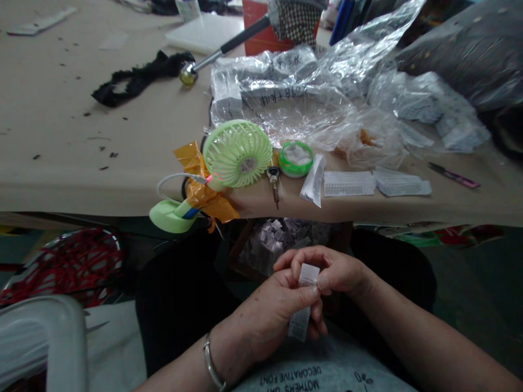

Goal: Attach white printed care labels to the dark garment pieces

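A small white printed label (300, 324) hangs between my two hands, over my lap. My left hand (281, 305), with a bangle at the wrist, is closed on it, the thumb pressed across its middle. Close on the right, my right hand (341, 269) pinches the label's upper edge between thumb and curled fingers. Just below the table edge, many small white paper pieces (281, 234) fill an open box between my knees. On the table edge lie a stack of printed labels (349, 183), a second stack (401, 183) and a folded white strip (314, 181).
A green fan (237, 153) is taped at the table edge (102, 190). Beside it are a soldering-iron-like tool (274, 186) and a green round tub (296, 159). Clear plastic bags (286, 98) lie behind; pink-handled tweezers or a cutter (455, 175) lie right. A white chair (69, 332) stands lower left.
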Motion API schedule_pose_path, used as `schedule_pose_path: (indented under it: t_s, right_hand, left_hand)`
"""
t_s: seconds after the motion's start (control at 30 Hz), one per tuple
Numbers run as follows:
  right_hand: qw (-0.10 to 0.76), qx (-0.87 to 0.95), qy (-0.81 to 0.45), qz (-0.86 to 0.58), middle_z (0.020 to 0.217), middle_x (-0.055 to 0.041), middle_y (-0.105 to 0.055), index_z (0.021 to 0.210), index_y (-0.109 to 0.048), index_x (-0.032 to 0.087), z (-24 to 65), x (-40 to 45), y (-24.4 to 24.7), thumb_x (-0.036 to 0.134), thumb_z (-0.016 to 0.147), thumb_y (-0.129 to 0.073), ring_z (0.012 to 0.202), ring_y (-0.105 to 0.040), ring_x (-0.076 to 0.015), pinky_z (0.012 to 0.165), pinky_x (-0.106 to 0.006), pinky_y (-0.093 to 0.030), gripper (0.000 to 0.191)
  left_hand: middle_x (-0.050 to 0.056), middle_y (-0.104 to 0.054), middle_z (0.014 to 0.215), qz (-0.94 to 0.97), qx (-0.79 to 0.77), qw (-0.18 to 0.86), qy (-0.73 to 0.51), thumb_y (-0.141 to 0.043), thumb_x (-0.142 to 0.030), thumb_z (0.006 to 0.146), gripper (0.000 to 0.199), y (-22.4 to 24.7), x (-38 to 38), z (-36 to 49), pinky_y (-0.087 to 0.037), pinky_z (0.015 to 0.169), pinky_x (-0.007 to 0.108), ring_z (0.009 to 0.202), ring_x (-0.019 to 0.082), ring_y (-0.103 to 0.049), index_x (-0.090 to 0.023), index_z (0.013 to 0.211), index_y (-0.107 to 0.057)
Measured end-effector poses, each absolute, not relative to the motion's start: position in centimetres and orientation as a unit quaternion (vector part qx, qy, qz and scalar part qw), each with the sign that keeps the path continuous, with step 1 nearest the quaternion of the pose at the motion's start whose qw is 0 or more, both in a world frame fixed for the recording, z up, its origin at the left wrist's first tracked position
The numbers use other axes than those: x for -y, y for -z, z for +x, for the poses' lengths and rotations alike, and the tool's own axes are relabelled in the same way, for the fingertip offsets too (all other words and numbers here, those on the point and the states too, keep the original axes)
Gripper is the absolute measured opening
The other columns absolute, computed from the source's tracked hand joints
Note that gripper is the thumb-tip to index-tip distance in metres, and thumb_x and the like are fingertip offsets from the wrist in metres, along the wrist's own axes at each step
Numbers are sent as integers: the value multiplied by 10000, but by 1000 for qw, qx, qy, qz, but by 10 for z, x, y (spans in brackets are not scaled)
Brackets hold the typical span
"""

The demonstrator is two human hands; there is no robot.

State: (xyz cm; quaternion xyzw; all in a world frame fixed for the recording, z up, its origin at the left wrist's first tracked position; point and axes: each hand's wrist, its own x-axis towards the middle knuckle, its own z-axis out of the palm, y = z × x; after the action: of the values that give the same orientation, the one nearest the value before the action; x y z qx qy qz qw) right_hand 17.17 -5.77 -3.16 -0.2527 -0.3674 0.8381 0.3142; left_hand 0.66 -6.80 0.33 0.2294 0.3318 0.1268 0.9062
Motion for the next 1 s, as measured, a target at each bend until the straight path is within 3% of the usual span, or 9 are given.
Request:
schedule_pose_path:
  t_s: [0.2,0.3,0.37,0.47,0.57,0.73,1.0]
  right_hand:
    - [344,352,-833,-253,1182,-71,-605,816,-655,156,170,60,35,251,645,-769,1029,-609,-174,880,-286,-479,226]
    - [346,383,-798,-311,1156,-63,-614,960,-644,184,168,63,31,277,685,-747,951,-638,-170,825,-298,-513,308]
    - [364,433,-726,-391,1106,-52,-628,1112,-596,222,167,66,26,299,758,-686,929,-646,-175,824,-328,-525,373]
    - [411,539,-553,-484,1188,-67,-586,1254,-503,255,168,73,21,309,801,-643,1078,-592,-219,935,-394,-489,478]
    - [413,655,-398,-492,1350,-101,-461,1365,-375,259,168,82,24,293,749,-708,1247,-464,-272,1032,-447,-418,701]
    - [385,754,-240,-475,1465,-153,-282,1456,-151,243,158,96,43,316,701,-755,1358,-310,-334,1067,-553,-357,970]
    - [384,740,-218,-508,1424,-160,-361,1454,-148,227,150,94,48,289,748,-706,1333,-370,-312,1069,-549,-366,901]
  left_hand:
    - [-3,-555,553,221,-348,902,-128,-645,-346,747,227,-4,66,10,-417,477,211,476,104,-550,-129,724,-582]
    - [-4,-546,547,222,-353,898,-138,-649,-361,755,255,-3,62,9,-411,477,210,478,105,-550,-133,674,-568]
    - [-4,-546,557,213,-364,893,-154,-648,-356,771,266,-2,57,7,-411,485,206,494,105,-560,-131,655,-566]
    - [-14,-559,594,162,-369,890,-212,-603,-300,828,170,-2,46,4,-443,525,210,524,104,-577,-133,795,-609]
    - [-22,-559,610,110,-376,878,-274,-532,-214,876,111,-4,33,2,-479,559,236,538,112,-588,-137,900,-609]
    - [-16,-545,602,60,-387,865,-313,-468,-130,900,139,-2,22,6,-486,587,239,546,105,-575,-118,867,-602]
    - [-6,-560,613,76,-387,868,-301,-470,-141,899,135,-2,30,11,-473,556,228,531,107,-572,-119,849,-593]
